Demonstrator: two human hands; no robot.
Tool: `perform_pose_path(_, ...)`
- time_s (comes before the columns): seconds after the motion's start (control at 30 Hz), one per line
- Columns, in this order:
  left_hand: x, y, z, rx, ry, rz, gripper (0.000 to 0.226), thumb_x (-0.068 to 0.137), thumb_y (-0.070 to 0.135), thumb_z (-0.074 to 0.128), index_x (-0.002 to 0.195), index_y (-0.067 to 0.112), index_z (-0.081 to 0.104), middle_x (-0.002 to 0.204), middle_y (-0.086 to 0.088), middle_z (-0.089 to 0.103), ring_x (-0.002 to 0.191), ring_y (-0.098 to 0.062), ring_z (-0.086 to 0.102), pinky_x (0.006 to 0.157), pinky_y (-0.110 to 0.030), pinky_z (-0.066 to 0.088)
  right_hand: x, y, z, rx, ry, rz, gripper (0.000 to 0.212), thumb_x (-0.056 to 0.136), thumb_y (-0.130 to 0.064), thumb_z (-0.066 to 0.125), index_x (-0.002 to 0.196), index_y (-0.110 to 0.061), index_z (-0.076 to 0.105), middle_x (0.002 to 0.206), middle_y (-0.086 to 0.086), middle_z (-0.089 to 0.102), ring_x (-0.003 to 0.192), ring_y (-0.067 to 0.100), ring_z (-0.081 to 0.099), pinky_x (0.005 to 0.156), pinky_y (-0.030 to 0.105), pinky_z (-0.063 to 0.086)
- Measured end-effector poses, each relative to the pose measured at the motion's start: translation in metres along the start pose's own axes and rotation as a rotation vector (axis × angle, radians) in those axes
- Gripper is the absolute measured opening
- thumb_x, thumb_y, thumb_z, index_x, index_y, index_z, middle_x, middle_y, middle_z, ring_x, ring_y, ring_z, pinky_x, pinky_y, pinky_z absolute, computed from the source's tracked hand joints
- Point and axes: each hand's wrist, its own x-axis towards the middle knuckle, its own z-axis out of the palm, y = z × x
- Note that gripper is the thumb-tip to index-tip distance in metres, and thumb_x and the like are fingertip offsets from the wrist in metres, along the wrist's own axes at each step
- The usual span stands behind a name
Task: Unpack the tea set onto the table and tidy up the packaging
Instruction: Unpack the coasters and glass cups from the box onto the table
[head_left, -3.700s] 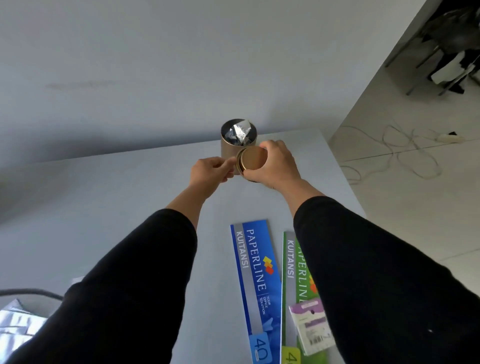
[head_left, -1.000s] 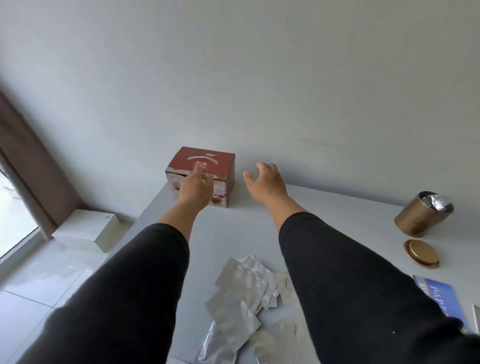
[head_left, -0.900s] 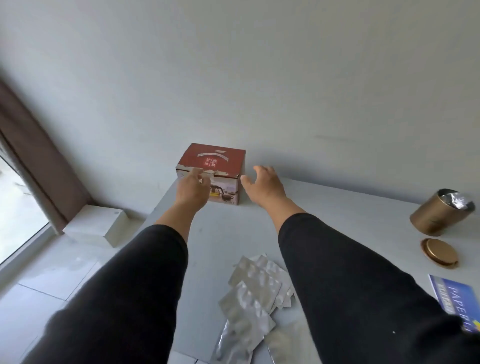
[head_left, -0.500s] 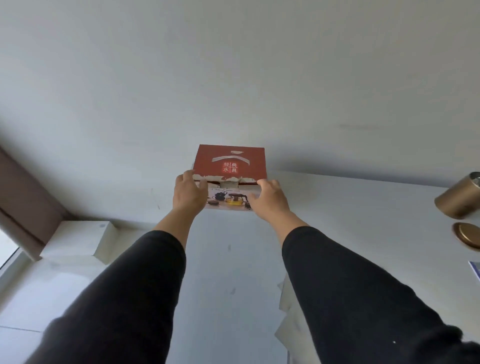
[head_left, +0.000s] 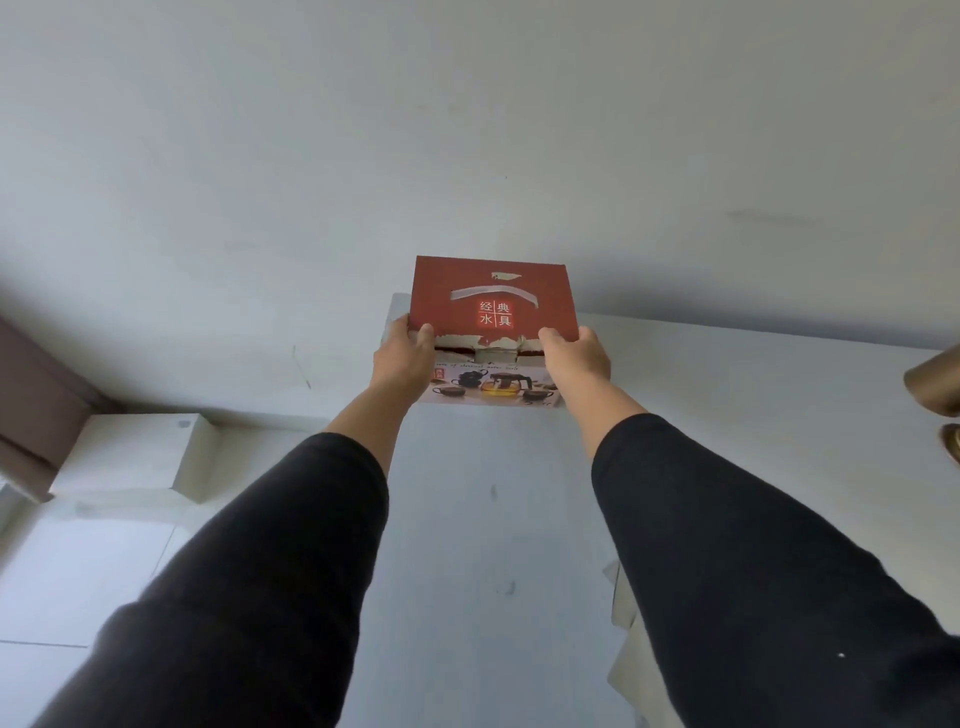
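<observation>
A red tea set box with white Chinese characters on its lid and a picture of a teapot and cups on its front stands at the far left corner of the white table. My left hand grips the box's near left corner. My right hand grips its near right corner. The lid's front edge is torn and ragged, and it looks slightly raised at the front. What the box holds is hidden.
A gold tin and its gold lid sit at the right edge of view. Pale packaging sheets lie near my right sleeve. A white box stands on the floor to the left, beside a brown curtain.
My hands left the gold tin and lid, reached left to the red box and closed on its two near corners. The box's lid now tilts more toward me than half a second ago.
</observation>
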Motion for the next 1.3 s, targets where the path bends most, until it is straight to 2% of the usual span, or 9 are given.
perform_pose_path(0.1, -0.005, 0.002, 0.000, -0.047, -0.010, -0.012, 0.041, 0.100, 0.027, 0.029, 0.138, 0.021, 0.041, 0.119, -0.004, 0.056, 0.094, -0.019, 0.049, 0.078, -0.031, 0.038, -0.001, 0.002, 0.000, 0.087, -0.003, 0.026, 0.045, 0.087, -0.040, 0.051, 0.128, -0.021, 0.052, 0.120, 0.001, 0.063, 0.104, 0.023, 0.062, 0.093, 0.041, 0.053)
perform_pose_path(0.43, -0.058, -0.018, -0.009, -0.081, 0.033, -0.054, 0.041, 0.098, 0.027, 0.030, 0.134, 0.019, 0.047, 0.124, -0.007, 0.058, 0.095, -0.021, 0.049, 0.079, -0.031, 0.038, -0.051, 0.028, -0.012, 0.077, -0.040, 0.010, 0.047, 0.086, -0.042, 0.052, 0.127, -0.018, 0.053, 0.116, 0.001, 0.062, 0.106, 0.024, 0.060, 0.095, 0.041, 0.052)
perform_pose_path(0.73, -0.128, -0.056, -0.022, -0.053, 0.045, -0.041, 0.041, 0.098, 0.027, 0.033, 0.137, 0.022, 0.044, 0.124, -0.006, 0.059, 0.093, -0.022, 0.050, 0.079, -0.032, 0.040, -0.120, 0.070, -0.014, 0.064, -0.011, 0.025, 0.056, 0.086, -0.043, 0.048, 0.137, -0.020, 0.045, 0.133, 0.004, 0.057, 0.115, 0.027, 0.059, 0.097, 0.043, 0.052)
perform_pose_path(0.8, -0.140, -0.066, -0.025, -0.053, 0.033, -0.024, 0.041, 0.099, 0.028, 0.034, 0.138, 0.022, 0.043, 0.123, -0.003, 0.058, 0.092, -0.020, 0.050, 0.076, -0.031, 0.039, -0.134, 0.080, -0.013, 0.076, 0.007, 0.026, 0.058, 0.084, -0.043, 0.047, 0.137, -0.021, 0.044, 0.135, 0.004, 0.056, 0.116, 0.028, 0.060, 0.094, 0.045, 0.053)
perform_pose_path(0.9, -0.153, -0.075, -0.028, -0.031, -0.009, 0.018, 0.043, 0.097, 0.027, 0.042, 0.139, 0.022, 0.040, 0.120, -0.002, 0.058, 0.091, -0.019, 0.052, 0.068, -0.025, 0.040, -0.146, 0.092, -0.014, 0.065, 0.011, 0.013, 0.061, 0.088, -0.037, 0.048, 0.145, -0.020, 0.036, 0.144, 0.003, 0.047, 0.126, 0.027, 0.052, 0.102, 0.044, 0.048)
perform_pose_path(1.03, -0.159, -0.074, -0.031, 0.009, -0.045, 0.027, 0.054, 0.086, 0.021, 0.059, 0.136, 0.019, 0.038, 0.114, 0.000, 0.057, 0.092, -0.018, 0.054, 0.071, -0.026, 0.046, -0.165, 0.099, -0.007, -0.105, 0.108, -0.162, 0.059, 0.091, -0.031, 0.055, 0.144, -0.020, 0.032, 0.142, 0.008, 0.039, 0.123, 0.028, 0.050, 0.098, 0.038, 0.049)
perform_pose_path(1.13, -0.160, -0.073, -0.031, 0.007, -0.047, 0.006, 0.062, 0.082, 0.023, 0.066, 0.136, 0.019, 0.037, 0.118, -0.001, 0.059, 0.095, -0.018, 0.055, 0.077, -0.028, 0.047, -0.181, 0.114, 0.006, -0.268, 0.232, -0.412, 0.036, 0.083, -0.017, 0.059, 0.119, -0.017, 0.054, 0.137, 0.014, 0.039, 0.120, 0.033, 0.047, 0.093, 0.041, 0.050)
perform_pose_path(1.2, -0.159, -0.074, -0.031, -0.004, -0.043, -0.010, 0.064, 0.080, 0.025, 0.069, 0.136, 0.020, 0.037, 0.118, -0.001, 0.059, 0.095, -0.018, 0.055, 0.078, -0.028, 0.048, -0.186, 0.125, 0.012, -0.365, 0.279, -0.541, 0.026, 0.078, -0.010, 0.059, 0.103, -0.015, 0.064, 0.144, 0.019, 0.037, 0.131, 0.038, 0.038, 0.100, 0.047, 0.042)
perform_pose_path(1.3, -0.159, -0.074, -0.028, -0.049, -0.009, -0.040, 0.065, 0.078, 0.026, 0.069, 0.135, 0.023, 0.037, 0.115, 0.001, 0.060, 0.095, -0.019, 0.058, 0.077, -0.030, 0.050, -0.189, 0.127, 0.016, -0.464, 0.183, -0.612, 0.030, 0.080, -0.011, 0.059, 0.107, -0.019, 0.070, 0.153, 0.016, 0.029, 0.143, 0.042, 0.020, 0.106, 0.054, 0.029)
